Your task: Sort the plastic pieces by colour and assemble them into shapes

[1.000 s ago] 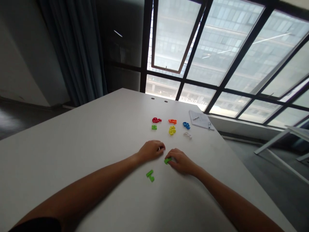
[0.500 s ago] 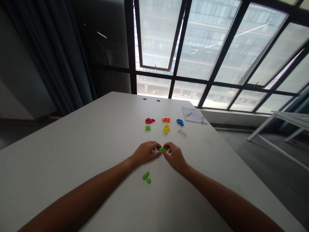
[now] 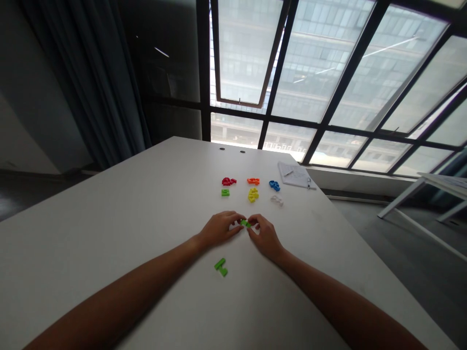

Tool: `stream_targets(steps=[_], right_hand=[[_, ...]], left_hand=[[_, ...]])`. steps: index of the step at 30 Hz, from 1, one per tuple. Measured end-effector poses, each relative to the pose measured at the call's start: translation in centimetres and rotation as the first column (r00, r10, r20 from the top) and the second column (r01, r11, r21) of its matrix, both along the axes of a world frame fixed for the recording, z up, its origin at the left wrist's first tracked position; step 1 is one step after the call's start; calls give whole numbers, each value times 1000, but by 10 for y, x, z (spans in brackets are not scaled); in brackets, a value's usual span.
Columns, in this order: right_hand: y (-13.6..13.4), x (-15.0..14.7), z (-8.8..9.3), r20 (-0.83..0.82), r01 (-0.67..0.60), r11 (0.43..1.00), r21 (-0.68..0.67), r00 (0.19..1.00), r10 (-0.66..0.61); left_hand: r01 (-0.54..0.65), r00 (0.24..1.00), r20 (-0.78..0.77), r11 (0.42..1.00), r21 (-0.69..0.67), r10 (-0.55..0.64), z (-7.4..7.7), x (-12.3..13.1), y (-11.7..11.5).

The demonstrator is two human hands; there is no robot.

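Between my two hands is a small green plastic piece (image 3: 245, 223), partly covered by the fingers. My left hand (image 3: 223, 227) pinches its left end with thumb and fingertips. On the other end, the fingers of my right hand (image 3: 265, 235) are closed in a pinch too. Nearer to me, below my left wrist, another green plastic piece (image 3: 221, 267), roughly T-shaped, lies on the white table (image 3: 168, 301). A third green piece (image 3: 225, 193), squarish, lies beyond my left hand.
Past my hands lie red pieces (image 3: 228, 181), orange pieces (image 3: 253, 181), blue pieces (image 3: 274, 185), yellow pieces (image 3: 253, 195) and white pieces (image 3: 277, 200). A paper pad (image 3: 297, 176) with pens is near the right edge. Windows (image 3: 248, 48) rise behind; another table (image 3: 443, 184) stands right.
The view has shifted slightly. The green piece between my hands is tilted a little, its right end lower. Both hands keep their pinch; the loose pieces lie as before.
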State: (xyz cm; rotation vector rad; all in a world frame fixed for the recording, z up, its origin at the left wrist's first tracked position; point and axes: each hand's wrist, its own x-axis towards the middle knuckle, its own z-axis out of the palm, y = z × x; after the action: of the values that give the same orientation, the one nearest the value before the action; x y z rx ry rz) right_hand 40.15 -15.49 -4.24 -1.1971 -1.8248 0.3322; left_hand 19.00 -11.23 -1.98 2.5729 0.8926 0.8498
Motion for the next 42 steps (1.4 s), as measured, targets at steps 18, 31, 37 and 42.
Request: stream_targets(steps=[18,31,37,42], right_hand=[[-6,0,3,71,-49,999,22,996,47],[-6,-1,3,44,-27,999,39,999,25],[-5,-1,2,9,-13,999,41,1000,12],[-5,-1,2,9,0,999,51,1000,-1]], left_hand=[[42,999,17,999,-5,-42,-1,0,1],[-7,1000,14,1000,31,6,0,1,-2],[-20,1000,14,999,27,20,1,1,-2],[-30,1000,7,999,37,30,1,1,-1]])
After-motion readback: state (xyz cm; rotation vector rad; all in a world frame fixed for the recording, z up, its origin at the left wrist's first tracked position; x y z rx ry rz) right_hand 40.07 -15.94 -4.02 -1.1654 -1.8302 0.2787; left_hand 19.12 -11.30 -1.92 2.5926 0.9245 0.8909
